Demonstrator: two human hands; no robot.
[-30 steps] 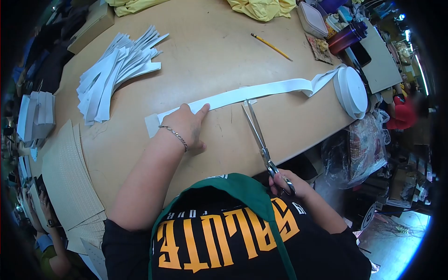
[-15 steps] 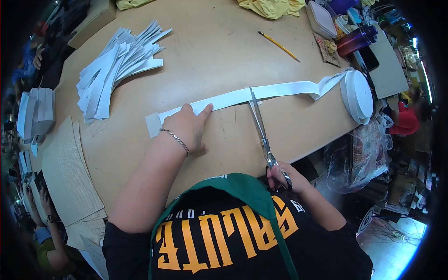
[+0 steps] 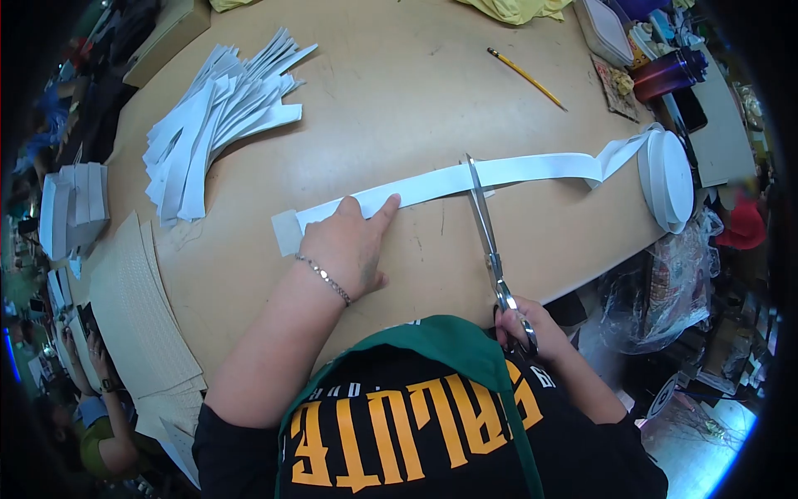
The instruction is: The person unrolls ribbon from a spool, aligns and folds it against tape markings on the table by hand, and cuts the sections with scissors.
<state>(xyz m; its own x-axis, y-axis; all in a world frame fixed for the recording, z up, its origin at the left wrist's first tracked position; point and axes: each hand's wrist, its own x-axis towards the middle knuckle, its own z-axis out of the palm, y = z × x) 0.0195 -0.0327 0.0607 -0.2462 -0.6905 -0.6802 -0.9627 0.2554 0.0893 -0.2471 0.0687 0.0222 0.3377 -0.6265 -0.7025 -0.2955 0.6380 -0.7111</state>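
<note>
A long white strip of elastic or tape (image 3: 540, 169) stretches across the table from a white roll (image 3: 670, 183) at the right. My left hand (image 3: 345, 241) lies on its left end, fingers spread and index fingertip on the strip, beside a small pale patch (image 3: 287, 232) on the tabletop. My right hand (image 3: 528, 327) grips the handles of metal scissors (image 3: 490, 249) near the table's front edge. Their blades cross the strip right of my left hand. Whether they have cut into it, I cannot tell.
A heap of cut white strips (image 3: 212, 116) lies at the upper left. Cream sheets (image 3: 141, 308) are stacked at the left edge. A pencil (image 3: 528, 79), a purple bottle (image 3: 670, 73) and a plastic box (image 3: 605, 32) are toward the far right. A person's arm (image 3: 116, 407) shows lower left.
The whole view has shifted, so the table and hands appear farther right and slightly lower. Both hands and the scissors keep nearly the same places along the strip.
</note>
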